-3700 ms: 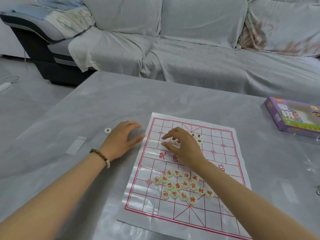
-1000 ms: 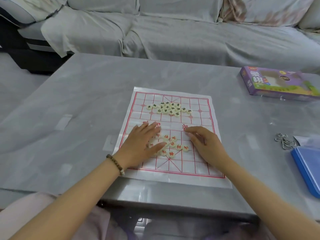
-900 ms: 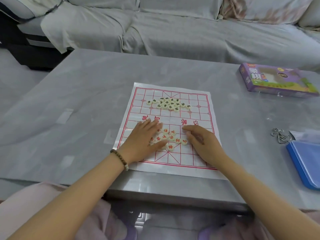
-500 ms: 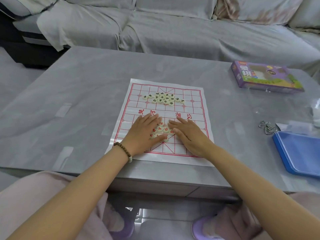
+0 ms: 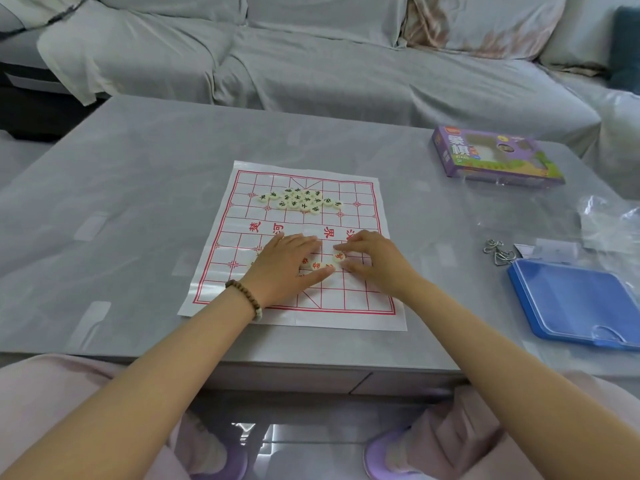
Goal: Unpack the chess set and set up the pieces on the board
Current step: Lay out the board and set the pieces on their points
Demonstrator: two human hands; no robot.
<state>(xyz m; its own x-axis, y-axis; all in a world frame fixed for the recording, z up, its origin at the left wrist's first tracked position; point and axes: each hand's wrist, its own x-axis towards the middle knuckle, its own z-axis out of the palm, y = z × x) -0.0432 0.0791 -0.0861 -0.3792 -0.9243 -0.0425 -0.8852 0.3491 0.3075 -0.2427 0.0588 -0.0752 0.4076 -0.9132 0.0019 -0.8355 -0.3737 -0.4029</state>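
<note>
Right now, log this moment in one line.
left hand: flat on red pieces | right hand: at red piece, grip unclear | black pieces: clustered, far board half

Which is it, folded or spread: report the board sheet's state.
Spread. The board sheet lies flat on the table, all four corners showing.

R hand (image 5: 377,263) went from flat to arched, thumb & index now flanking a bared red pc (image 5: 339,257).

Grey cloth-draped sofa (image 5: 311,64) behind grey table (image 5: 138,161); dark cushion (image 5: 627,46), possibly, far right.
</note>
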